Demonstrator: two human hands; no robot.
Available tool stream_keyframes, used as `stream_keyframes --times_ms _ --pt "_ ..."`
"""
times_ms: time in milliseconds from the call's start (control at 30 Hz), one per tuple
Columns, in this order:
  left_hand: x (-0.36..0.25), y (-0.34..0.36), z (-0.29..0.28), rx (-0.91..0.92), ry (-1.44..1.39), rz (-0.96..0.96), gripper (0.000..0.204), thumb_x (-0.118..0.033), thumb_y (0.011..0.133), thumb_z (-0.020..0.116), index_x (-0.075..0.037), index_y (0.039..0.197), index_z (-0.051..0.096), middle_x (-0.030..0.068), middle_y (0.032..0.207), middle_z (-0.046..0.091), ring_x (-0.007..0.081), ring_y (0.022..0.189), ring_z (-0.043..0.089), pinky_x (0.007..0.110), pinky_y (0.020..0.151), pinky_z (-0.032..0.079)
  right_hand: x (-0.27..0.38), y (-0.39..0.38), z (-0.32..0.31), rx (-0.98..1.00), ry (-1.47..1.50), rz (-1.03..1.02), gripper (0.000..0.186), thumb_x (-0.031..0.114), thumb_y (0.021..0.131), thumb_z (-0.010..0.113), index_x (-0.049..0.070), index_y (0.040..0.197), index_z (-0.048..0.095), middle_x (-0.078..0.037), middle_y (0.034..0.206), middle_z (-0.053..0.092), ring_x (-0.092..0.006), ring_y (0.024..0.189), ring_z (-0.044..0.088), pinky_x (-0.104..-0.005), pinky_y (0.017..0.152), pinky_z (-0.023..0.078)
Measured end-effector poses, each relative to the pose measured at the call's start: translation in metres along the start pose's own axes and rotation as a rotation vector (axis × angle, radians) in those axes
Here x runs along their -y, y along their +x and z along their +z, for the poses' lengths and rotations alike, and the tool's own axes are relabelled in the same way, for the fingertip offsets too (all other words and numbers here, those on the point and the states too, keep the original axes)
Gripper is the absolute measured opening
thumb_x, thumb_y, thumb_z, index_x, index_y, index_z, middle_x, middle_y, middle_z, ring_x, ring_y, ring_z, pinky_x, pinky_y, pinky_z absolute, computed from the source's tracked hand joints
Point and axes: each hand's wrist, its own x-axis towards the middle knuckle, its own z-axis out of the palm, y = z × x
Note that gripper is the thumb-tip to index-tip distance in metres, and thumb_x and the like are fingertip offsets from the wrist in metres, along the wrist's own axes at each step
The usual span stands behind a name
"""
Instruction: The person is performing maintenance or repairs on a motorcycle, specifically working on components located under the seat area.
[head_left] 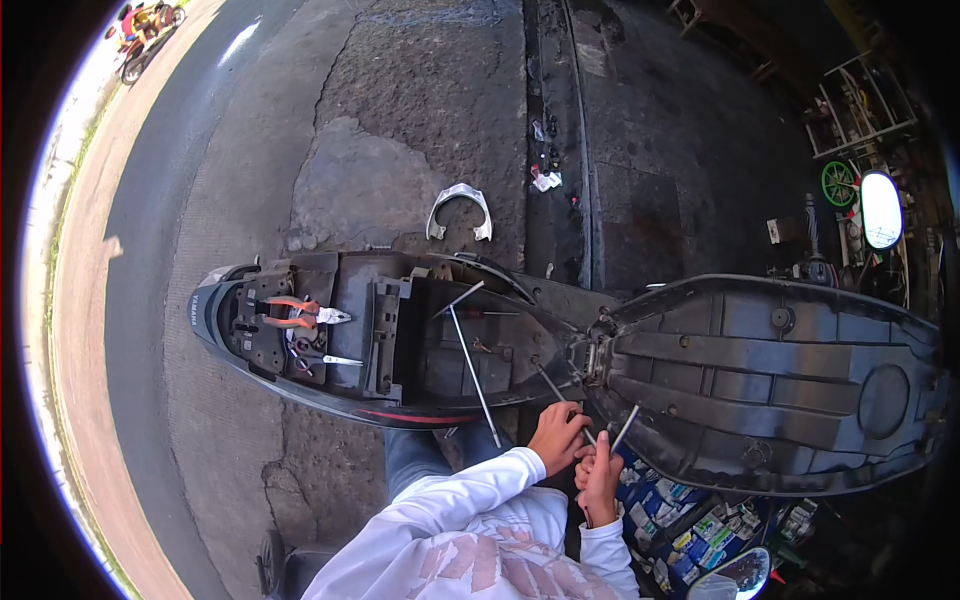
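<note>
A T-handle wrench (pixel 562 396) slants down into the front end of a motor scooter's open under-seat compartment (pixel 430 350). My right hand (pixel 598 484) is closed round its handle, with one end of the crossbar sticking out above the fingers. Just left of it, my left hand (pixel 558 436) has its fingers curled on the shaft. Where the tip meets the scooter is too small to make out. A second T-shaped wrench (pixel 473 370) leans across the compartment, its long shaft reaching over the near side. The raised seat (pixel 740 385) shows its black underside to the right.
Orange-handled pliers (pixel 300 314) and scissors (pixel 335 359) lie on the scooter's tail. A silver grab rail (pixel 460 196) rests on the pavement beyond. Below the seat are many small packages (pixel 700 535). A mirror (pixel 881 210) and a green wheel (pixel 838 184) stand at the right.
</note>
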Motion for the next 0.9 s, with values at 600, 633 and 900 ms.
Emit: stream_keyframes --times_ms 600,633,900 --pt "0.022 0.026 0.046 -0.342 -1.103 -1.050 0.078 -0.021 0.089 0.059 0.009 0.142 0.011 0.0093 0.086 0.061 0.0121 0.063 0.055 0.027 0.055 0.048 -0.016 0.067 0.018 -0.175 -0.582 -0.397 0.040 0.023 0.091 0.050 -0.010 0.072 0.063 -0.019 0.064 0.065 -0.0290 0.061 0.065 -0.0393 0.060 0.047" --pt "0.024 0.027 0.047 -0.396 -1.088 -1.007 0.078 -0.021 0.089 0.059 0.009 0.142 0.011 0.0093 0.086 0.061 0.0121 0.063 0.055 0.027 0.055 0.048 -0.016 0.068 0.018 -0.169 -0.596 -0.401 0.040 0.023 0.091 0.050 -0.010 0.072 0.063 -0.019 0.064 0.064 -0.0289 0.061 0.065 -0.0392 0.059 0.047" --pt "0.034 0.036 0.039 -0.284 -1.134 -1.044 0.083 -0.024 0.092 0.058 0.008 0.144 0.002 0.0054 0.086 0.058 0.0088 0.071 0.052 0.023 0.056 0.044 0.007 0.076 0.036 -0.167 -0.709 -0.404 0.040 0.022 0.091 0.052 -0.006 0.063 0.058 -0.008 0.056 0.058 -0.0176 0.055 0.055 -0.0341 0.057 0.042"
